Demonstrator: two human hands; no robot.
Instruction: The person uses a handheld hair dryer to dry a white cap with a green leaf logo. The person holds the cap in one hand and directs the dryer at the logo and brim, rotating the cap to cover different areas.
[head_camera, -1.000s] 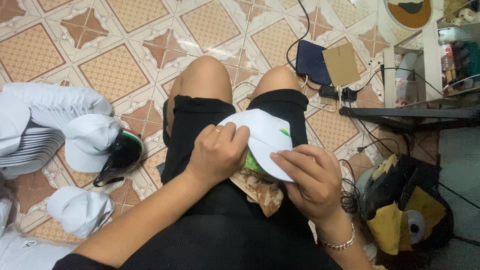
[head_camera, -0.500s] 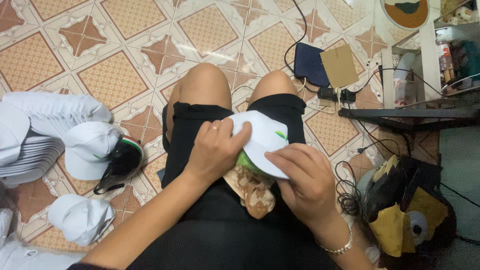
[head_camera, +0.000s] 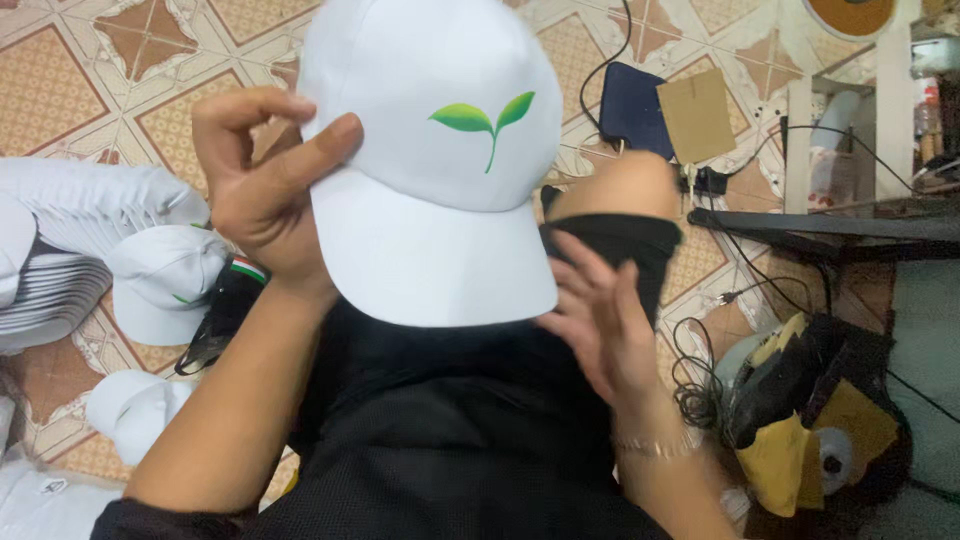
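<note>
Facing up, white cap (head_camera: 430, 160), brim (head_camera: 440, 250) nearest

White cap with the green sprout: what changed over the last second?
The white cap with a green sprout print went from the lap up toward the camera, brim down, held by the left hand. The right hand let go and hangs open below the brim. The stacked white caps on the floor stayed put.
</note>
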